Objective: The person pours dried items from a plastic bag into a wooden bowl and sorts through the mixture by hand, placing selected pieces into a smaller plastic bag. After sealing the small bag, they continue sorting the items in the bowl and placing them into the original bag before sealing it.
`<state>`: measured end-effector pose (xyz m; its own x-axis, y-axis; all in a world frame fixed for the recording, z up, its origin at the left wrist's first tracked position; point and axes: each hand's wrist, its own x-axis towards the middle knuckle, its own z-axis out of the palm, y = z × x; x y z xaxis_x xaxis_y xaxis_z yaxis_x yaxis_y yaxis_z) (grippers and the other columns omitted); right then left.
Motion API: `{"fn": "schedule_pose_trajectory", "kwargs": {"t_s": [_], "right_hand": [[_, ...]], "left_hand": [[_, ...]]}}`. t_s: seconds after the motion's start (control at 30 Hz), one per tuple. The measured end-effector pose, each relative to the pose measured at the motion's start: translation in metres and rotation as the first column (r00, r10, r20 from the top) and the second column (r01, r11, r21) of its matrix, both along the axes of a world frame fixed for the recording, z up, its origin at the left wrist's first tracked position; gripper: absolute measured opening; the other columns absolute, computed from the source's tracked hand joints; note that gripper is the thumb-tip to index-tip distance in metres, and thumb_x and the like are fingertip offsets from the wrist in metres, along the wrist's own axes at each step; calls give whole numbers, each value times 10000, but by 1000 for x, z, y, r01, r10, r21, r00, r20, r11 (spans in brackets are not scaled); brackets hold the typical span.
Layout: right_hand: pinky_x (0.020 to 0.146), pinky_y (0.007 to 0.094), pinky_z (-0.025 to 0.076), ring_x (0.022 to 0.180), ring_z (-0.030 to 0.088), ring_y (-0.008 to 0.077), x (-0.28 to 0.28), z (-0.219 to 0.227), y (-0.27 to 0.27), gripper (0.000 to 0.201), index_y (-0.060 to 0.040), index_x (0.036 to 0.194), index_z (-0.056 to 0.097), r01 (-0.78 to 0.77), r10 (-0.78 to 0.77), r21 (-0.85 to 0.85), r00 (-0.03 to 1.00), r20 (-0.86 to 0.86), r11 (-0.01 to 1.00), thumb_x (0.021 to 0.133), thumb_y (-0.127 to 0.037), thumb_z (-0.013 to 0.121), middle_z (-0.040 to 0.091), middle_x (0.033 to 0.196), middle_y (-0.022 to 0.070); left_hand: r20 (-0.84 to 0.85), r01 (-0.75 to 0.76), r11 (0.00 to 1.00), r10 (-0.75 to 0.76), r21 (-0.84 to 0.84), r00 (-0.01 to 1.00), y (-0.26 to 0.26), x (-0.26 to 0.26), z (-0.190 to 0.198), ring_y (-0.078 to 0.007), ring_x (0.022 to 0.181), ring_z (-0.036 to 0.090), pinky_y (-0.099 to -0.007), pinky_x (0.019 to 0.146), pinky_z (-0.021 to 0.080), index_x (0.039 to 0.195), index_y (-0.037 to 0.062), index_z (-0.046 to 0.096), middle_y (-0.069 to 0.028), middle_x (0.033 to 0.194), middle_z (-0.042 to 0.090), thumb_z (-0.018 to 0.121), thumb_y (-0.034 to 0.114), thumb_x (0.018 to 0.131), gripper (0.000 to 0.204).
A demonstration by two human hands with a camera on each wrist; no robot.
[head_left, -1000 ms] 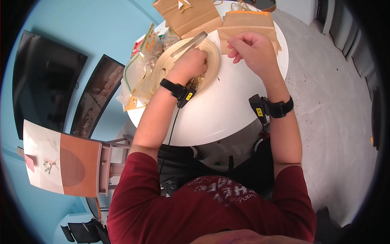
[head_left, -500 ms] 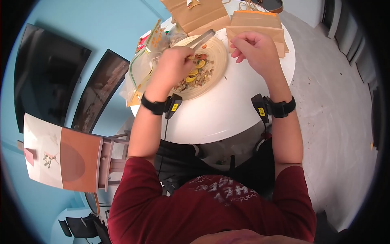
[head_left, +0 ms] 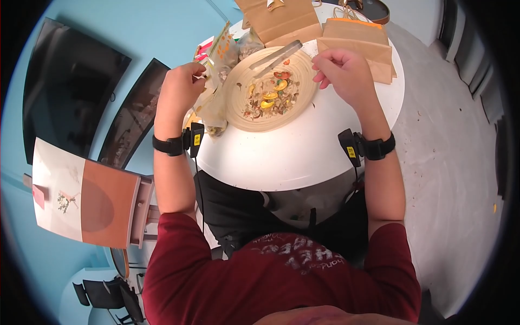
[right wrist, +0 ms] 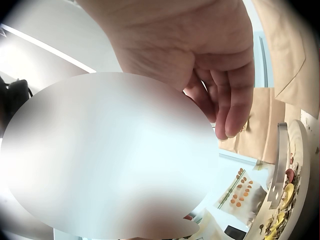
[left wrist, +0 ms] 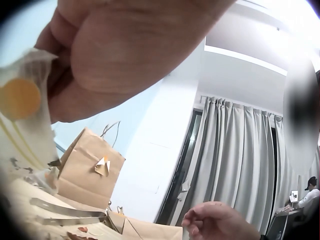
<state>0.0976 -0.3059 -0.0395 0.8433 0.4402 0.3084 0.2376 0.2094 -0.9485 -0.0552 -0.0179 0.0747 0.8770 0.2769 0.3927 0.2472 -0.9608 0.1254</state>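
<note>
My left hand point(head_left: 181, 89) hovers by the clear zip bags left of the plate, fingers bent. Its fingertips are right at the top of a bag with an orange dot point(left wrist: 20, 99), which hides them; I cannot tell if they pinch it. My right hand point(head_left: 342, 73) hangs over the right rim of the plate, fingers loosely curled around nothing. On the round, pale plate point(head_left: 234, 89) lie yellow slices point(head_left: 268, 96), a red slice point(head_left: 281, 75) and brown dried bits. Metal tongs point(head_left: 294, 47) lie across its far rim.
Two brown paper bags, a taller one point(head_left: 284, 24) and a lower one point(head_left: 355, 46), stand behind the plate on the round white table point(head_left: 260, 162). A filled clear bag point(head_left: 250, 44) stands beside the plate. A cabinet point(head_left: 97, 197) is at the left.
My left hand has lifted off the plate and moved left to the zip bags, uncovering the slices and bits. The right hand stays nearly still.
</note>
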Motion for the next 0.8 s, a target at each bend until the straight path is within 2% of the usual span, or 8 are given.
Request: {"fn": "schedule_pose_trajectory", "kwargs": {"t_s": [0.07, 0.17, 0.27, 0.37, 0.47, 0.57, 0.7, 0.8], "right_hand": [[589, 254, 550, 702, 699, 129, 0, 0, 1, 168, 37, 981, 726, -2, 2, -3, 1000, 3, 1000, 974, -121, 669, 722, 874, 80], [586, 254, 546, 700, 697, 129, 1, -1, 2, 167, 36, 980, 725, 1, -1, -10, 1000, 2, 1000, 973, -122, 671, 721, 870, 79], [582, 253, 542, 696, 695, 128, 2, -2, 4, 166, 35, 972, 724, 7, -7, -17, 1000, 5, 1000, 971, -123, 675, 721, 865, 76], [578, 254, 540, 693, 695, 127, 3, -6, 7, 163, 34, 964, 724, 7, -7, -28, 1000, 5, 1000, 969, -122, 676, 720, 861, 72], [575, 255, 539, 691, 697, 127, 3, -9, 11, 156, 27, 958, 726, 10, -9, -58, 1000, 9, 998, 965, -120, 674, 719, 858, 68], [576, 255, 540, 693, 703, 128, 4, -12, 14, 151, 20, 956, 729, 14, -11, -112, 1000, 19, 994, 961, -120, 672, 718, 855, 64], [578, 265, 554, 694, 720, 131, 6, -19, 21, 180, 23, 927, 727, 45, -40, -186, 999, 31, 981, 948, -146, 669, 718, 800, 62], [580, 268, 560, 697, 727, 135, 8, -23, 25, 188, 29, 918, 724, 58, -54, -236, 998, 25, 970, 942, -148, 668, 721, 785, 68]], "left_hand": [[14, 15, 996, -17, 86, 1000, 4, -1, -4, -328, 821, 747, -376, 774, 581, 1049, -14, 752, -200, 930, 754, 693, 55, 838, 229], [65, 67, 989, -76, 130, 995, -3, -5, -4, -331, 811, 742, -380, 747, 578, 1042, -15, 752, -201, 921, 748, 703, 60, 852, 210], [148, 154, 986, -163, 66, 975, -34, -17, -2, -326, 784, 735, -378, 720, 573, 1013, -9, 754, -198, 899, 740, 706, 68, 866, 173], [183, 337, 941, -333, 12, 925, -57, -26, -15, -320, 757, 723, -381, 688, 563, 972, 2, 752, -182, 868, 730, 708, 72, 875, 128], [118, 371, 921, -357, -122, 926, -78, -30, -27, -331, 748, 707, -397, 676, 554, 936, 7, 744, -168, 847, 719, 705, 67, 877, 93], [58, 432, 891, -428, -142, 902, -74, -23, -49, -249, 720, 703, -328, 655, 549, 974, -4, 755, -139, 851, 738, 720, 61, 905, 101], [27, 450, 885, -450, -123, 893, -68, -12, -66, -304, 736, 708, -371, 651, 543, 972, 11, 753, -153, 817, 719, 702, 48, 895, 100], [37, 442, 887, -441, -136, 897, -67, -12, -66, -323, 747, 709, -389, 653, 540, 968, 18, 753, -159, 806, 717, 704, 46, 884, 100]]}}
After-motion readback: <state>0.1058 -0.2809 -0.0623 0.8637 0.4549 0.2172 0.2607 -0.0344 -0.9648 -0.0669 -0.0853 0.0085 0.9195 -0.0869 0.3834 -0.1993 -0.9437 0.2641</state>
